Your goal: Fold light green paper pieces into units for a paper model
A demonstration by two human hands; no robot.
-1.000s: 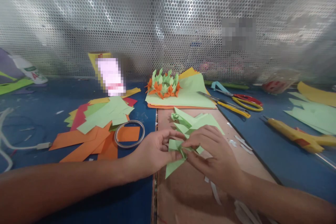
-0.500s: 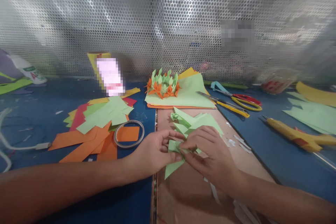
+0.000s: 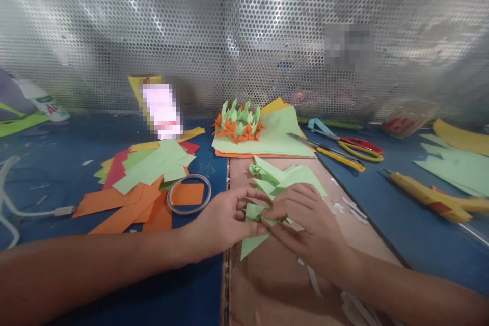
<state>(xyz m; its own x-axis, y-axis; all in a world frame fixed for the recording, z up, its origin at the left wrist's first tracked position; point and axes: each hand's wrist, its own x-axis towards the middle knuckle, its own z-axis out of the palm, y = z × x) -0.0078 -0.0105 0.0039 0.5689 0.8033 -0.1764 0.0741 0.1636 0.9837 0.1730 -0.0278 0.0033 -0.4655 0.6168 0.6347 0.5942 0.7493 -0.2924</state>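
Between both hands is a folded piece of light green paper (image 3: 252, 247), a pointed flap hanging below the fingers. My left hand (image 3: 229, 219) pinches it from the left, thumb in front. From the right, my right hand (image 3: 303, 229) grips its other side with closed fingertips, which hide part of the folds. Just beyond the hands lie more folded green paper pieces (image 3: 294, 177) on the brown board (image 3: 275, 290). Farther back, a ring of green and orange folded paper flowers (image 3: 239, 125) rests on a stack of coloured sheets (image 3: 284, 135).
On the left are cut orange paper strips (image 3: 110, 201), a tape roll (image 3: 189, 210), a white cable (image 3: 38, 211) and a propped phone (image 3: 162, 112). Scissors (image 3: 340, 158), a yellow glue gun (image 3: 431, 191) and green sheets (image 3: 446, 170) lie right. A perforated metal sheet (image 3: 191, 25) stands behind.
The view has shifted very slightly. Both hands keep nearly the same hold on the green paper, with no clear change in its folds.
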